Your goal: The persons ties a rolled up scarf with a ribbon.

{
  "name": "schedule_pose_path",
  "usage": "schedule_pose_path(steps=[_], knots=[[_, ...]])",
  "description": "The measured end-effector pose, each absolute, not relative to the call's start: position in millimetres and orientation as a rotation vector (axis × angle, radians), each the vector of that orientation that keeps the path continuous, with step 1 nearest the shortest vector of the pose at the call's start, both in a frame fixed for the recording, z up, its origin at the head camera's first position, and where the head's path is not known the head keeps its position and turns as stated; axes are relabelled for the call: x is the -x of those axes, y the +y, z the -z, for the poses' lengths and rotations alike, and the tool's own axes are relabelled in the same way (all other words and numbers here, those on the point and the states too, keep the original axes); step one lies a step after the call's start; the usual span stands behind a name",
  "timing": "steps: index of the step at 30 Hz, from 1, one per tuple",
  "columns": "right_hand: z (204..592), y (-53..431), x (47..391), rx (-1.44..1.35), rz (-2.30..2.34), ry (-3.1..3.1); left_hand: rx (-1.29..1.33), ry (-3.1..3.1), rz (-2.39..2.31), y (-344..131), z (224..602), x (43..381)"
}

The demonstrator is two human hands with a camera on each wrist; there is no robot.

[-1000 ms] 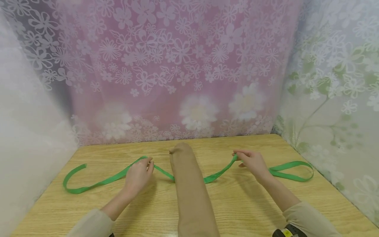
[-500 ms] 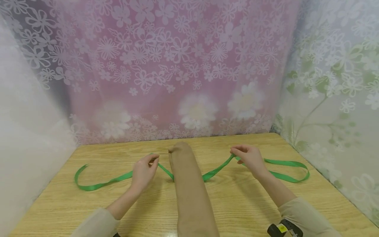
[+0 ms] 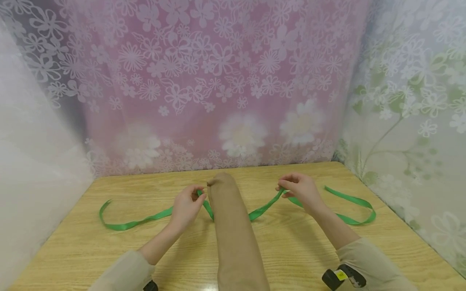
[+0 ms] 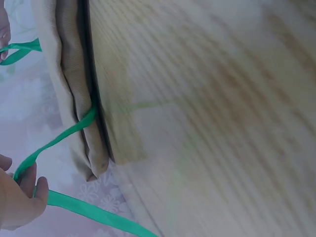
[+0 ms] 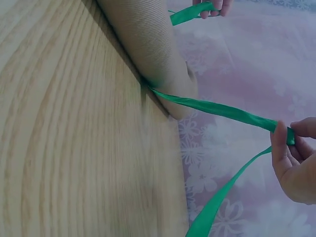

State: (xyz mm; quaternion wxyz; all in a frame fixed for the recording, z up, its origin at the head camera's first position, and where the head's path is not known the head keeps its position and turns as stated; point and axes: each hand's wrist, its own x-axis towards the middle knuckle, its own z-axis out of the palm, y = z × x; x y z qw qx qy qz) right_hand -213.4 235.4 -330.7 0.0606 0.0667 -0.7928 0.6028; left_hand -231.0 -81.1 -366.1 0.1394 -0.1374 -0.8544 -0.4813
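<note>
A long roll of tan cloth (image 3: pixel 236 230) lies lengthwise down the middle of the table. Under it, near its far end, passes a green ribbon (image 3: pixel 261 211) that comes out on both sides. On the left, my left hand (image 3: pixel 187 206) pinches the ribbon close beside the roll, slightly above the table. My right hand (image 3: pixel 301 193) pinches the other side, raised and farther from the roll. Loose ribbon tails trail outward past each hand. In the right wrist view the ribbon (image 5: pixel 217 107) slants up from beneath the roll to the fingers.
The wooden table (image 3: pixel 145 186) reaches back to a pink flowered curtain (image 3: pixel 218 81). Pale patterned sheets hang at both sides, the right one (image 3: pixel 411 121) with leaves. A black strap device (image 3: pixel 344 277) sits on the right wrist.
Both hands have moved inward and a little away from me, the left hand more, up near the roll. The ribbon tails have been drawn inward along with them.
</note>
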Motion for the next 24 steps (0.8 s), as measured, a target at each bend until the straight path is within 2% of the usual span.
schedule_pose_path(steps=[10, 24], knots=[[330, 226, 217, -0.335, -1.685, -2.598, 0.466, -2.585, 1.417, -73, 360, 231], [331, 202, 218, -0.525, -1.151, -2.893, 0.487, -2.663, 1.408, -68, 354, 235]])
